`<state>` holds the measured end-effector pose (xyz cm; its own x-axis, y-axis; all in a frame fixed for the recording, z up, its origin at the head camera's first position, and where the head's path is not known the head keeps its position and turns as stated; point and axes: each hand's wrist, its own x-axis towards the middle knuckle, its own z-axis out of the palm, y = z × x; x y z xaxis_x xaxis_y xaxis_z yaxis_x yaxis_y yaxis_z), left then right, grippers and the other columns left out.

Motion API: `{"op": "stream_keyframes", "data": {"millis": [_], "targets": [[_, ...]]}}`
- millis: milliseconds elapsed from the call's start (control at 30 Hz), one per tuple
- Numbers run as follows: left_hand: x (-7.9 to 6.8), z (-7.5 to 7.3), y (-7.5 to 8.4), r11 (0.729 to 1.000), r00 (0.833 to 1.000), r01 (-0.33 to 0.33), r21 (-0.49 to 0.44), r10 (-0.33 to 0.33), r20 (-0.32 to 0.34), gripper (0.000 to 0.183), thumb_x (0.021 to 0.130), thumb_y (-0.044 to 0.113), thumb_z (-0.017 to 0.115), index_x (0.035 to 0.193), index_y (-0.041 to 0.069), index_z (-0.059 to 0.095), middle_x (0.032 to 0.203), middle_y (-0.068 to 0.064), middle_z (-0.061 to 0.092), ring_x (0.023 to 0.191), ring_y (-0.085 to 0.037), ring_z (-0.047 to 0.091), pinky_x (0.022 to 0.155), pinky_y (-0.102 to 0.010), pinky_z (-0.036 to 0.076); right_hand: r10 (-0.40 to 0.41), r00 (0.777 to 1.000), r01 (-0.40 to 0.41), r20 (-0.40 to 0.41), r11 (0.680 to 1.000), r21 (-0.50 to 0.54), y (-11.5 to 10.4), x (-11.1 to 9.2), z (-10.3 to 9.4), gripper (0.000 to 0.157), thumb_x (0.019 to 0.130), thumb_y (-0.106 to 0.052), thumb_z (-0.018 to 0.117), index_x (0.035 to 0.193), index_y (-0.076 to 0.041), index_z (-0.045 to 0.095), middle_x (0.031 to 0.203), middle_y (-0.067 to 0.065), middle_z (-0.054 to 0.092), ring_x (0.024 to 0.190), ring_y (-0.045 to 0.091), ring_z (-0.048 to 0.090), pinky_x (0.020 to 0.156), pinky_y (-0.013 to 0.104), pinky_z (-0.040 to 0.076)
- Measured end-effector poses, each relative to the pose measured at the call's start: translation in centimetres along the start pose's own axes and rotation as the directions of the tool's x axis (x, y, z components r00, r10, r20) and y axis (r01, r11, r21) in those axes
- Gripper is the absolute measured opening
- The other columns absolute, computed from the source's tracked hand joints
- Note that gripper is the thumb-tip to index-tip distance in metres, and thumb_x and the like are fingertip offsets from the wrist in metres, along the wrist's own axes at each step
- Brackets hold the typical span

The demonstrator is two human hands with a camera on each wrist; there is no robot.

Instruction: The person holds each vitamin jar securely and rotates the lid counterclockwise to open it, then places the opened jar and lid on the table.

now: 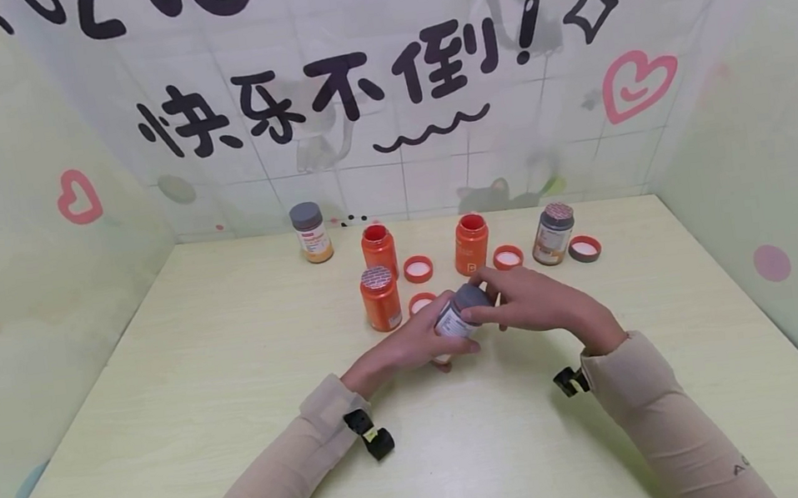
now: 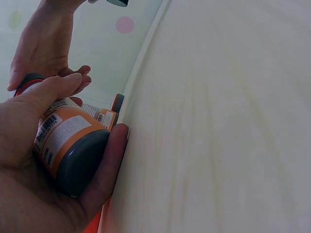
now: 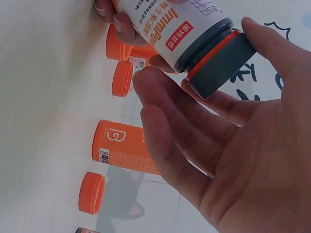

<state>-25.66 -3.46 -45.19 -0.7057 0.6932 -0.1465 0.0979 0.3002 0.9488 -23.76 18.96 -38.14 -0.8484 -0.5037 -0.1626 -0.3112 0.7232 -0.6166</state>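
My left hand (image 1: 419, 345) grips a white-and-orange supplement bottle (image 1: 452, 324) round its body, tilted, with its dark base facing the left wrist camera. Its dark grey cap (image 3: 221, 65) points toward my right hand (image 1: 536, 298). Thumb and index finger of the right hand pinch that cap by its edge, while the other fingers curve loosely below. An orange band shows between cap and bottle neck in the right wrist view. Just left of the hands stands an orange bottle (image 1: 382, 308) with a silvery patterned seal on its mouth.
Behind the hands stand two uncapped orange bottles (image 1: 379, 251) and a grey bottle (image 1: 552, 237) with a sealed top. Orange caps (image 1: 508, 257) and a grey cap (image 1: 585, 249) lie among them. A capped grey bottle (image 1: 311, 233) stands back left, near the wall.
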Motion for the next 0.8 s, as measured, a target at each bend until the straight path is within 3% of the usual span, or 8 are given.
{"op": "stream_keyframes", "data": {"millis": [800], "targets": [[0.05, 0.02, -0.04, 1.000, 1.000, -0.009, 0.017, 0.009, 0.005, 0.054, 0.093, 0.022, 0.076, 0.137, 0.024, 0.044, 0.129, -0.007, 0.055, 0.115, -0.026, 0.056, 0.072, -0.035, 0.064, 0.013, 1.000, -0.013, -0.005, 1.000, -0.028, -0.35, -0.04, 0.06, 0.062, 0.094, -0.051, 0.069, 0.142, -0.017, 0.050, 0.112, 0.007, 0.069, 0.088, 0.018, 0.066, 0.075, 0.030, 0.056]]}}
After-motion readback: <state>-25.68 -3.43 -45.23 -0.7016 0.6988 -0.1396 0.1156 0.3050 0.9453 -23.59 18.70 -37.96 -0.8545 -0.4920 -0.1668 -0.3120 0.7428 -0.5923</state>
